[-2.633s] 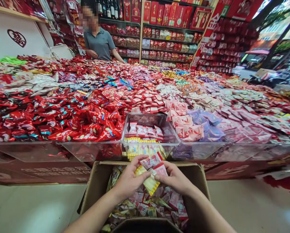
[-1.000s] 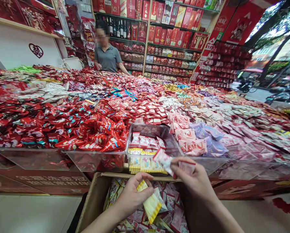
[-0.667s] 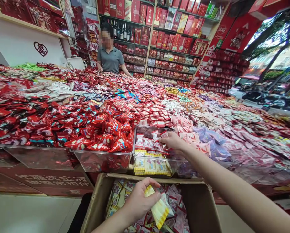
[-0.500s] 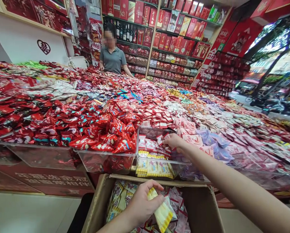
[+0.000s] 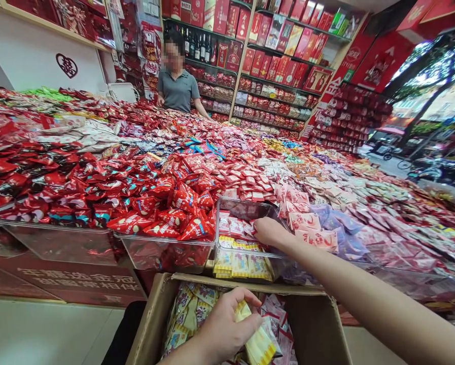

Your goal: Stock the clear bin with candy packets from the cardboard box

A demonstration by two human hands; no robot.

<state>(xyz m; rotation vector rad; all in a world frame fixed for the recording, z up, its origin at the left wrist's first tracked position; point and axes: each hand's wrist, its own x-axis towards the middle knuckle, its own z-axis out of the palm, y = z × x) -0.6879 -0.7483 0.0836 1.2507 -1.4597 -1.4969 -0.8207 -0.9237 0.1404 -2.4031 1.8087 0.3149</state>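
Below a broad heap of sweets [image 5: 166,167], an open carton [image 5: 314,319] stands just before a clear tray [image 5: 246,208] with the right hand [image 5: 271,232] in it, fingertips hidden, their grip impossible to tell, while over the carton the left hand [image 5: 231,324] pinches a yellow packet [image 5: 259,342].

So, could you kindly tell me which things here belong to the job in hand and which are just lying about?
Part of the job:
yellow packet in the left hand
clear bin, right hand inside it
red-edged packets in that bin
cardboard box under the left hand

Lying about:
glossy red bags
purple packets
pink packets
shelf bottles
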